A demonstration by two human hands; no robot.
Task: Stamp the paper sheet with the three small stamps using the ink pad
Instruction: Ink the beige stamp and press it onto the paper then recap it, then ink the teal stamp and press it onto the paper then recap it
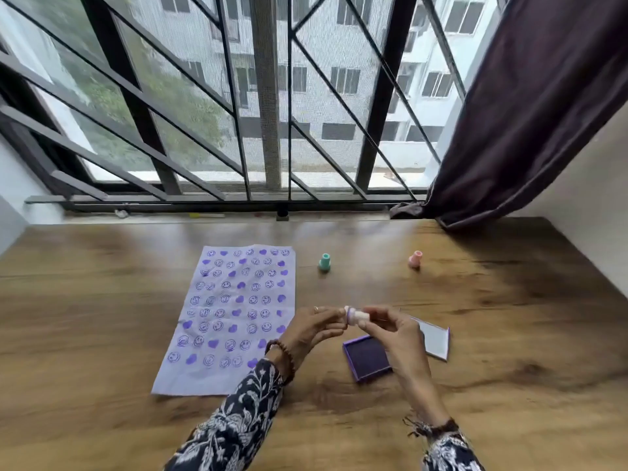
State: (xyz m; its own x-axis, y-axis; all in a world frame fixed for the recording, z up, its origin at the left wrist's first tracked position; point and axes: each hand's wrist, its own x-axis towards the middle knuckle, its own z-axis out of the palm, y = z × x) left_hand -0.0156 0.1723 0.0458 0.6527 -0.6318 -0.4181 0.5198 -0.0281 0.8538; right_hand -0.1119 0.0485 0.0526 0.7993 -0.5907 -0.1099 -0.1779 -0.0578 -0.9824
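A pale purple paper sheet (234, 314) lies on the wooden table, covered with purple smiley and heart prints. A small white stamp (355, 316) is held sideways above the table between my left hand (314, 329) and my right hand (390, 331), fingertips of both on it. Just below and right of it lies the open purple ink pad (367, 358), with its lid (433, 338) lying beside it on the right. A green stamp (325, 262) stands upright right of the sheet's top. A pink stamp (415, 259) stands further right.
The wooden table (102, 317) runs to a barred window (272, 113) at the back. A dark curtain (509, 113) hangs at the back right, its hem touching the table's far edge. A white wall borders the right side.
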